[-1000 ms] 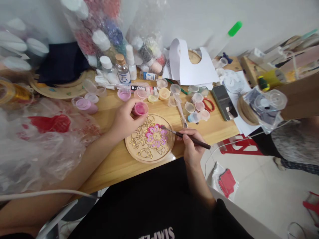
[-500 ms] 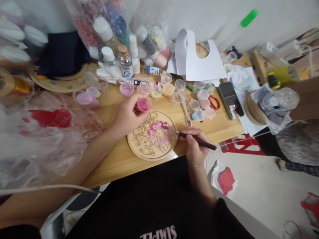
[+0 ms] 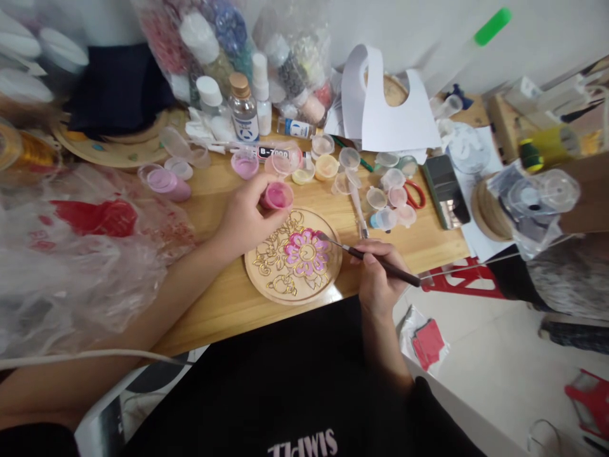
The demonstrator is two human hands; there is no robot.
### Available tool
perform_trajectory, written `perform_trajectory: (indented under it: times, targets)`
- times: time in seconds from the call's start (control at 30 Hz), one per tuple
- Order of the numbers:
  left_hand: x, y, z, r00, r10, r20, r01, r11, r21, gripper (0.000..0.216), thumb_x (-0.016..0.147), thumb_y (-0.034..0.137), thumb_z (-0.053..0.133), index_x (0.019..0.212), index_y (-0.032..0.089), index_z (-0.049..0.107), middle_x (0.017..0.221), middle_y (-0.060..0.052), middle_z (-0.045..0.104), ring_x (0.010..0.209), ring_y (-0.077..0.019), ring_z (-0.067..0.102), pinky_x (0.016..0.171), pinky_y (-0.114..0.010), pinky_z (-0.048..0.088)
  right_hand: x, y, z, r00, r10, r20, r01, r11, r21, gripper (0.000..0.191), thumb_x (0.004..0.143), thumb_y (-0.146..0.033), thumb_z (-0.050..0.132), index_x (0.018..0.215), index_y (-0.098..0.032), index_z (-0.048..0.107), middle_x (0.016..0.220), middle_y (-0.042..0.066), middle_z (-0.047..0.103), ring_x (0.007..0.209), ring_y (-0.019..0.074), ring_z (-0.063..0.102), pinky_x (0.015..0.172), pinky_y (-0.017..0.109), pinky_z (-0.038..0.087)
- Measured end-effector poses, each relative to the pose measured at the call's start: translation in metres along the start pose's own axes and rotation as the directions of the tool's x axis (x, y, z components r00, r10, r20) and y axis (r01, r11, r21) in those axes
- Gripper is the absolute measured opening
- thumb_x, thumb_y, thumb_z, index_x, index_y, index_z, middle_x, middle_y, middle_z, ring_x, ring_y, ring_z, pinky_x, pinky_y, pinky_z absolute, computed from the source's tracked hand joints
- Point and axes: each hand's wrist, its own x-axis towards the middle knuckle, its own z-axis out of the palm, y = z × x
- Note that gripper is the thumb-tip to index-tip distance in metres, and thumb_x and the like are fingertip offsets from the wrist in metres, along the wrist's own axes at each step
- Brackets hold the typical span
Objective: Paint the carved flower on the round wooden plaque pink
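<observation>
My left hand (image 3: 250, 212) is closed around a small plastic cup of deep pink paint (image 3: 278, 196), tilted above the upper edge of a round wooden board (image 3: 259, 284). Raised gold outlines of flowers and leaves cover the board, and one large flower (image 3: 307, 252) is filled with light and dark pink. In my right hand (image 3: 380, 273), a small palette knife (image 3: 392, 269) with a dark handle and thin metal shaft is pinched between the fingers. Its tip is at the flower's upper right petals; whether it touches them I cannot tell.
Behind the board stand small paint cups (image 3: 326, 167), a glue tube (image 3: 276, 154) and bottles (image 3: 244, 108). Rightward lie a brush (image 3: 358, 211), red-handled scissors (image 3: 416, 194) and a phone (image 3: 446, 192). A crumpled plastic bag (image 3: 95, 266) covers the left side.
The knife tip has moved slightly up and right across the flower's petals. My left hand still holds the cup in about the same place; the whole view has shifted a little.
</observation>
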Motion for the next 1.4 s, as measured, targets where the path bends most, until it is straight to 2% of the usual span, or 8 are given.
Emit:
perform_trajectory:
  times: [0.27, 0.5, 0.8, 0.93, 1.1, 1.4]
  targets:
    - [-0.0007, -0.0012, 0.0002, 1.0, 0.017, -0.012, -0.017, 1.0, 0.014, 0.023, 0.081, 0.026, 0.071, 0.104, 0.022, 0.066, 0.093, -0.001, 0.075, 0.083, -0.0177, 0.068, 0.077, -0.029, 0.058, 0.0016, 0.001, -0.0031, 0.999, -0.003, -0.035, 0.002, 1.0, -0.011, 0.011, 0.088, -0.023, 0.07, 0.081, -0.026, 0.078, 0.071, -0.002, 0.071, 0.061, 0.0166, 0.063, 0.061, 0.033, 0.053]
    - [0.0001, -0.0016, 0.0003, 1.0, 0.03, -0.009, -0.03, 1.0, 0.008, 0.022, 0.081, 0.025, 0.071, 0.102, 0.022, 0.065, 0.092, -0.001, 0.075, 0.082, -0.0176, 0.068, 0.076, -0.029, 0.058, 0.0013, 0.0001, -0.0027, 1.0, 0.006, 0.012, -0.006, 1.0, -0.022, 0.01, 0.089, -0.028, 0.071, 0.081, -0.026, 0.077, 0.072, -0.001, 0.071, 0.062, 0.0179, 0.064, 0.062, 0.034, 0.054]
    - [0.0, -0.0032, 0.0007, 0.999, 0.04, -0.007, -0.04, 0.999, -0.011, 0.02, 0.082, 0.025, 0.071, 0.1, 0.022, 0.064, 0.09, -0.001, 0.073, 0.08, -0.0183, 0.068, 0.074, -0.03, 0.056, 0.0024, 0.0015, -0.0051, 1.0, -0.002, -0.001, 0.002, 1.0, -0.009, 0.011, 0.088, -0.028, 0.071, 0.08, -0.026, 0.077, 0.073, -0.001, 0.07, 0.06, 0.0166, 0.062, 0.061, 0.033, 0.054]
    - [0.0001, -0.0017, 0.0002, 1.0, 0.012, 0.008, -0.012, 1.0, -0.002, 0.019, 0.083, 0.027, 0.071, 0.1, 0.023, 0.065, 0.092, -0.001, 0.075, 0.083, -0.0193, 0.069, 0.077, -0.031, 0.058, 0.0023, 0.0013, -0.0042, 1.0, -0.01, 0.027, 0.009, 1.0, 0.01, 0.009, 0.087, -0.024, 0.071, 0.081, -0.026, 0.078, 0.076, -0.001, 0.073, 0.06, 0.0159, 0.063, 0.062, 0.032, 0.054]
    - [0.0001, -0.0005, -0.0002, 1.0, -0.005, 0.01, 0.005, 1.0, 0.012, 0.023, 0.083, 0.026, 0.073, 0.105, 0.023, 0.066, 0.096, -0.002, 0.076, 0.087, -0.02, 0.07, 0.081, -0.031, 0.06, 0.0022, 0.0021, -0.0042, 1.0, 0.005, -0.004, -0.005, 1.0, -0.027, 0.011, 0.088, -0.022, 0.07, 0.081, -0.026, 0.078, 0.071, -0.002, 0.07, 0.062, 0.017, 0.063, 0.062, 0.033, 0.054]
    - [-0.0008, -0.0031, 0.0009, 1.0, 0.03, 0.006, -0.03, 0.999, 0.033, 0.026, 0.085, 0.025, 0.072, 0.11, 0.02, 0.067, 0.1, -0.002, 0.077, 0.088, -0.0189, 0.072, 0.083, -0.031, 0.06, 0.0031, 0.0039, -0.0034, 1.0, -0.02, 0.01, 0.02, 1.0, -0.024, 0.012, 0.088, -0.021, 0.069, 0.082, -0.026, 0.078, 0.071, -0.002, 0.071, 0.061, 0.0163, 0.064, 0.062, 0.032, 0.054]
